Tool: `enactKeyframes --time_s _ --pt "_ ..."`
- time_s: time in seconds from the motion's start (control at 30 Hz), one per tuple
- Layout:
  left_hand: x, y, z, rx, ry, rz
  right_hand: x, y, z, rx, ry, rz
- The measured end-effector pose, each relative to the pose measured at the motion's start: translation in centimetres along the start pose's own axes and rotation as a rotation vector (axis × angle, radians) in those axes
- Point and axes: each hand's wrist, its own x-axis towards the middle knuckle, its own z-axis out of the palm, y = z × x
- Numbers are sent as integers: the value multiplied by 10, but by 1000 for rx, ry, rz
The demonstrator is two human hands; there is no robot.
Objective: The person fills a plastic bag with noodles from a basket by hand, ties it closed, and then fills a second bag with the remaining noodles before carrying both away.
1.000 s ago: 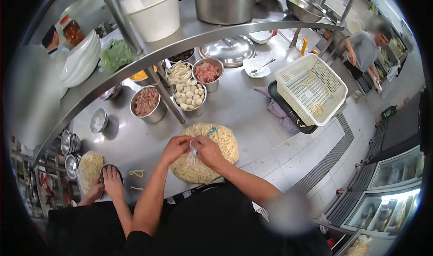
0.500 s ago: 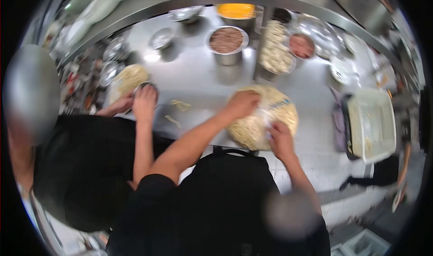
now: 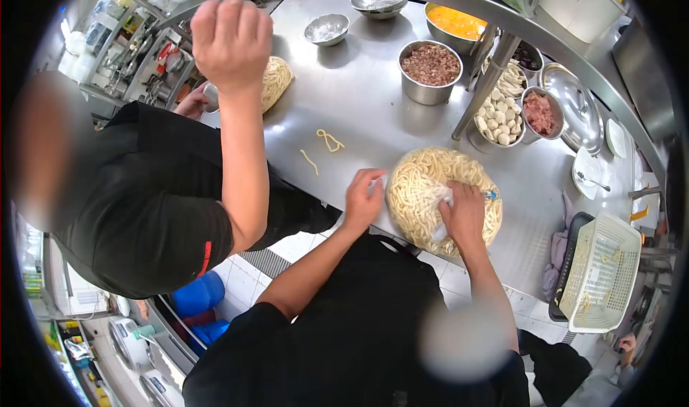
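Note:
A clear plastic bag of thick noodles (image 3: 423,171) lies on the steel table, close to its front edge. My right hand (image 3: 465,213) is closed on the gathered plastic near the middle of the bag. Just left of the bag, my left hand (image 3: 365,197) is raised with its fingers apart and curved, and nothing shows in it. A few loose noodles (image 3: 330,141) lie on the table further left.
A co-worker at the left lifts one hand (image 3: 233,44) high, near another noodle bag (image 3: 275,84). Metal pots of minced meat (image 3: 430,64) and white balls (image 3: 499,120) stand behind. A shelf post (image 3: 488,84) rises there. A white basket (image 3: 601,270) is at right.
My left hand has come off the bag and moved to its left. My right hand has shifted onto the bag's middle. The co-worker has raised one hand, and the view has turned.

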Motion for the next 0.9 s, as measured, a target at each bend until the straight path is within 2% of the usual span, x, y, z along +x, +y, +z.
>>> enactKeyframes --time_s 0.03,0.1,0.13,0.2,0.23,0.27,0.3,0.43,0.5,0.57,0.63,0.67,0.7,0.73,0.77,0.8,0.83,0.9 --pt "1 -7 -9 3 3 -1 3 -2 -6 3 -2 -3" --pt "11 -22 -21 93 122 -294 11 -6 -17 9 -21 -55" --pt "25 -33 -19 98 131 -288 16 -7 -16 14 -15 -64" --pt "63 -55 -10 125 362 -232 14 -8 -11 118 -96 65" --pt "83 -61 -2 96 426 -250 12 -8 -7 121 -101 60" --pt "105 -65 8 63 490 -267 10 -7 -2 109 -28 68" --pt "125 -65 15 56 526 -261 12 -7 1 95 49 73" --pt "192 -62 19 142 656 -209 15 -14 -3 101 -3 157" --pt "238 -94 -7 371 788 -70 14 -9 1 84 21 133" --pt "287 -131 -64 720 944 -60 6 1 8 83 12 146" --pt "333 -178 -147 1032 1006 -186 6 3 13 83 4 170" --pt "335 -164 -186 1109 882 -290 7 1 13 80 -6 176" --pt "347 -199 -225 1394 739 -532 8 -1 13 72 -9 194" --pt "349 -241 -272 1440 710 -448 7 1 15 104 -8 192" --pt "356 -271 -322 1271 492 -580 4 3 24 142 -2 212" --pt "369 -339 -389 1486 -288 -303 -2 6 28 153 33 253" --pt "371 -372 -419 1440 -507 107 1 2 18 138 -45 240" --pt "377 -345 -403 1183 -214 -289 7 -7 10 114 -34 259"
